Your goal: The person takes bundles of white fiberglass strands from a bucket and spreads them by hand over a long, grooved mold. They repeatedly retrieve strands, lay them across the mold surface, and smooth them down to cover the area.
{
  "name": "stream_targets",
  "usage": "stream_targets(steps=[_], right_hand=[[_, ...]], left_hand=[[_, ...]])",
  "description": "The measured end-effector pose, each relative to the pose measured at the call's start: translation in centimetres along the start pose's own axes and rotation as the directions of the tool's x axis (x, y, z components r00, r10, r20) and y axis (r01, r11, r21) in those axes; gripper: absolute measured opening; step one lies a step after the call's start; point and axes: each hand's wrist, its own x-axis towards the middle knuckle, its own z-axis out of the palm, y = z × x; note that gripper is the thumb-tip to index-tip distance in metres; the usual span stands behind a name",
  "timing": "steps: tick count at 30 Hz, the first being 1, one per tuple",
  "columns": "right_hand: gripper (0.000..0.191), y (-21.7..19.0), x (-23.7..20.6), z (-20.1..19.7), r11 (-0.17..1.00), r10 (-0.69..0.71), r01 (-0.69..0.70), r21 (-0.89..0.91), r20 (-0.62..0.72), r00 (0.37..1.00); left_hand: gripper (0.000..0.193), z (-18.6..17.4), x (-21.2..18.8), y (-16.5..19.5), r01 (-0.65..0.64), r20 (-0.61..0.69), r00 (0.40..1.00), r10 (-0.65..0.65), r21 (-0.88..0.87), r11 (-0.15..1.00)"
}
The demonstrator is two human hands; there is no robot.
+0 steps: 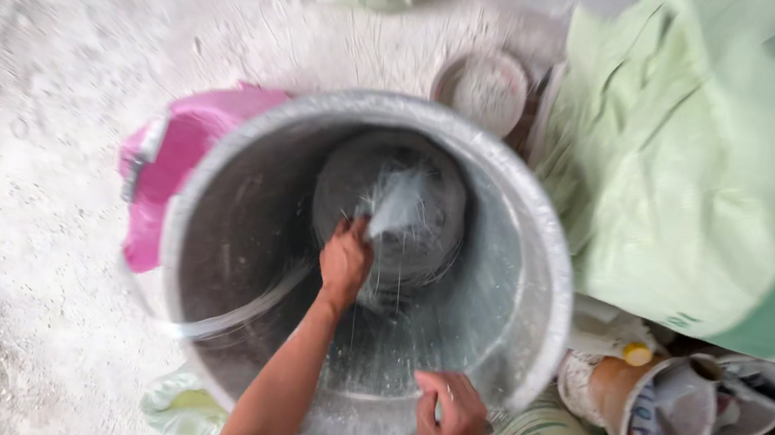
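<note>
While the right hand [452, 421] grips one bucket's [538, 299] rim, the left hand [345, 258] clutches one scraper [395, 211] — two hands.

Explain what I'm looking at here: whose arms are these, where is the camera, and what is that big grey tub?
The single picture comes from a camera on a person's head, looking straight down. The big round thing is a dusty grey bucket on a powder-covered floor. The person's left hand reaches deep inside, holding a pale scraper-like tool near the bottom; motion blur hides what it is. The right hand grips the bucket's near rim. Around it: a pink container, pale green sacks and a small dusty bowl.
</note>
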Motion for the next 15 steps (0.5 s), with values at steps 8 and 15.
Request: stream_targets(steps=[8, 15], right_hand=[[0.104, -15.0, 11.8, -6.1, 0.822, -0.337, 0.503, -0.266, 0.484, 0.807], [0.113, -23.8, 11.1, -12.5, 0.968, -0.249, 0.195, 0.158, 0.519, 0.818]], left_hand=[[0.046, -15.6, -12.2, 9.1, -0.462, -0.109, 0.877, 0.468, 0.074, 0.884], [0.057, -30.1, -21.3, 16.9, -0.695, -0.193, 0.718, 0.669, -0.256, 0.672]])
